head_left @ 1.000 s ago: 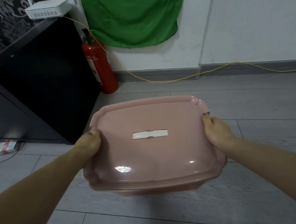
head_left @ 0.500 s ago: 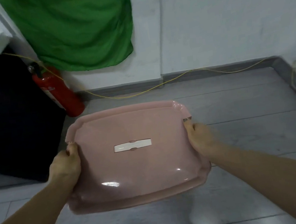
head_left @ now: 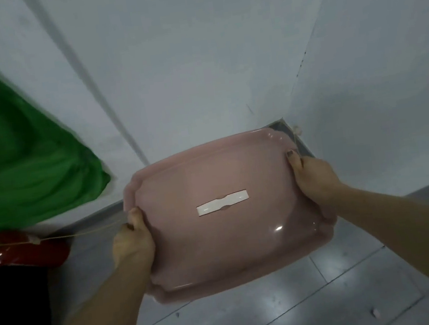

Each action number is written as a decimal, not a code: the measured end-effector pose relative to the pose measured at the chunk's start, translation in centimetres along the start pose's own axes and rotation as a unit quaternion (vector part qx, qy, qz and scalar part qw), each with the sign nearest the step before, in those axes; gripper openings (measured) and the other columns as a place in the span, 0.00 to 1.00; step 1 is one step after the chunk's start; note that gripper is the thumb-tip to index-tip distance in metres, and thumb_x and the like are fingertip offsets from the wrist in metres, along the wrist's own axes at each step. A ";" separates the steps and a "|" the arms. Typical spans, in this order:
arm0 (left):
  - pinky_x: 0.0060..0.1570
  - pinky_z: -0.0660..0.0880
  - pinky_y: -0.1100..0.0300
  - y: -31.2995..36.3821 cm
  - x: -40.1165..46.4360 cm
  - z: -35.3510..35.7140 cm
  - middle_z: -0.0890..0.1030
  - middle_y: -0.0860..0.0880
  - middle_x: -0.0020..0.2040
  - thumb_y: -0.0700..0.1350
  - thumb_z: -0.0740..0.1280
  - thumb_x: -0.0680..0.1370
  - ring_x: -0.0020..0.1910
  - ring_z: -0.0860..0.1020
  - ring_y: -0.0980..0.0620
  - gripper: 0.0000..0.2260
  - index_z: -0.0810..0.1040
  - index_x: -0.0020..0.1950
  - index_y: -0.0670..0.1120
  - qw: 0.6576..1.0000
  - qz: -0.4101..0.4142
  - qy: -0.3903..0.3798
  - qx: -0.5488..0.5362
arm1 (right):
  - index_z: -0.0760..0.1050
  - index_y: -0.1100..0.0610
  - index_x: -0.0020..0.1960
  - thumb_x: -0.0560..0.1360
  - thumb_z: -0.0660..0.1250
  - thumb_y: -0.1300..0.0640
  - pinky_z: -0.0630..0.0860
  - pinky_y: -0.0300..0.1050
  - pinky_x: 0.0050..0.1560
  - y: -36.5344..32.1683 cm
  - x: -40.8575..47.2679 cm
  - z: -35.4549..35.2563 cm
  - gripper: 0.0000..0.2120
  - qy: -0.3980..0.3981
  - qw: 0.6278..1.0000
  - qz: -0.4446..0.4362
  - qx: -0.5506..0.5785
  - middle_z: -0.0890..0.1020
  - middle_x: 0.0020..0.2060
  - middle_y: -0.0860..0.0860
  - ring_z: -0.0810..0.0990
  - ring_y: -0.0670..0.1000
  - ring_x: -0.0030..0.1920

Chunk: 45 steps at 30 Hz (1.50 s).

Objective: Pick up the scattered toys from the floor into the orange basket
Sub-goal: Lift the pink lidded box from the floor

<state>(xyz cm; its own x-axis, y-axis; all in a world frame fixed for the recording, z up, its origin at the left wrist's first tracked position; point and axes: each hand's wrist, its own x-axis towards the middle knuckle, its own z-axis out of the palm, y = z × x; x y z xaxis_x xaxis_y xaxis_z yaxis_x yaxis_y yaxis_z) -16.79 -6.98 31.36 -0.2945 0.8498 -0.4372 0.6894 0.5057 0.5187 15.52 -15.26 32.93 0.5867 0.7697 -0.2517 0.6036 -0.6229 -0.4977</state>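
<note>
I hold the basket (head_left: 230, 212) in the middle of the frame, off the floor (head_left: 321, 298), lid on top; my left hand (head_left: 132, 244) and right hand (head_left: 316, 179) clamp its two sides. No toys are visible, so I judge this the carrying step. Next I must set it down and open it.
</note>
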 end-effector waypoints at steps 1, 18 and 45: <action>0.62 0.68 0.44 2.1 -0.7 0.8 0.74 0.30 0.63 0.60 0.46 0.83 0.62 0.74 0.34 0.32 0.74 0.65 0.35 1.000 -0.003 -0.007 -0.007 | 0.79 0.68 0.53 0.84 0.44 0.44 0.71 0.51 0.55 0.5 1.1 -1.7 0.33 0.001 1.000 0.012 -0.007 0.81 0.52 0.68 0.78 0.64 0.54; 0.64 0.68 0.49 20.4 9.4 22.4 0.76 0.36 0.64 0.61 0.51 0.82 0.64 0.74 0.38 0.29 0.73 0.68 0.41 0.989 -0.003 -0.146 -0.031 | 0.76 0.72 0.60 0.82 0.44 0.40 0.68 0.50 0.60 11.3 26.2 -3.7 0.37 -0.021 0.972 0.231 0.031 0.77 0.59 0.70 0.76 0.66 0.61; 0.51 0.81 0.48 22.4 23.8 48.8 0.84 0.47 0.51 0.63 0.80 0.50 0.48 0.84 0.47 0.41 0.79 0.58 0.45 0.962 -0.110 -0.178 -0.177 | 0.76 0.67 0.60 0.81 0.53 0.44 0.71 0.54 0.58 26.8 50.6 13.3 0.28 0.062 0.971 0.222 0.055 0.77 0.59 0.69 0.75 0.68 0.60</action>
<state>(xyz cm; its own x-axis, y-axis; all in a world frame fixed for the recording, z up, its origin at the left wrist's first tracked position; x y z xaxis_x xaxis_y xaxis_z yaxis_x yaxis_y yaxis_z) 23.95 17.34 -3.25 -0.1174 0.6440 -0.7560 0.3489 0.7395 0.5758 54.24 8.87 -4.19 0.8405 0.4009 -0.3645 0.2179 -0.8660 -0.4501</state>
